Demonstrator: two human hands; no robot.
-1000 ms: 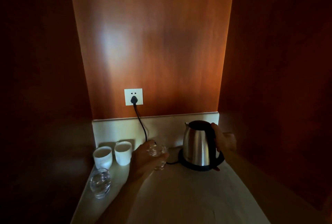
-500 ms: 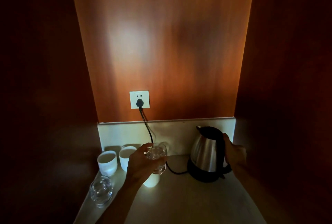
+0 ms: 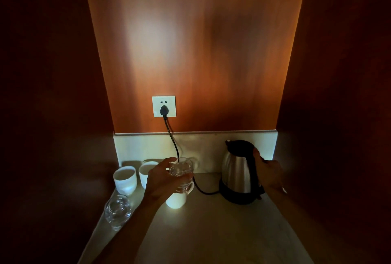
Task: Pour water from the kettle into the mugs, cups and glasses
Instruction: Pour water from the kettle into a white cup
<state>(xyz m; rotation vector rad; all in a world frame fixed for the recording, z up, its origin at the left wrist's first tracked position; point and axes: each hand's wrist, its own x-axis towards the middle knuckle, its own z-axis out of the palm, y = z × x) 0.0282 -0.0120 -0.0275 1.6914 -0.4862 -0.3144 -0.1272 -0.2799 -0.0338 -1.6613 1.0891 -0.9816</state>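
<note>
Since one second ago, your left hand has lifted the glass off the desk, fingers clamped around it. The kettle stays upright on its base, spout pointing left, your right hand gripping its handle.

The kettle is shiny silver with a black lid, handle and base. The two cups at the back are white, and so is the mug. The glasses are see-through. The wall is orange-brown wood. The socket is white, with a black plug and black cord. The counter is pale cream.
</note>
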